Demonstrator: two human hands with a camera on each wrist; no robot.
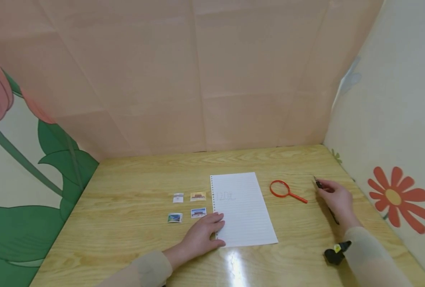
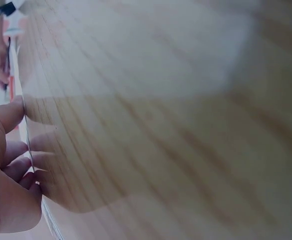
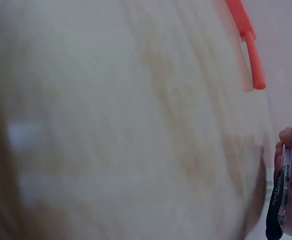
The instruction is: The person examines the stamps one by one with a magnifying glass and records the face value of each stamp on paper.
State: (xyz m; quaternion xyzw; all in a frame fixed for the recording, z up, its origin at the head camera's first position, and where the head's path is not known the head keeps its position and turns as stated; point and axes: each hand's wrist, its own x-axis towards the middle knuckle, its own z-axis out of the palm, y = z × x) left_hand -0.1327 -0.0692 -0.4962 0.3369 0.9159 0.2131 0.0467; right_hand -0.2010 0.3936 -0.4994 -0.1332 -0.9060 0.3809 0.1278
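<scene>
A white ruled sheet (image 1: 244, 217), holes punched down its left edge, lies flat on the tabletop (image 1: 137, 175), faint handwriting at its upper left, the left grip (image 1: 201, 235) resting on its lower left edge. A black-and-clear pen (image 3: 280, 200) slants in the right grip (image 1: 337, 201), tip pointing forward, well apart from the sheet.

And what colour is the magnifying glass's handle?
The magnifying glass's handle is red; the head view shows it best, whole on the table.

table (image 1: 137, 179): glossy wood-grain | sheet (image 1: 242, 217): matt paper | magnifier (image 1: 298, 197): smooth plastic | pen (image 3: 284, 187): clear plastic | sleeves (image 1: 151, 269): cloth
</scene>
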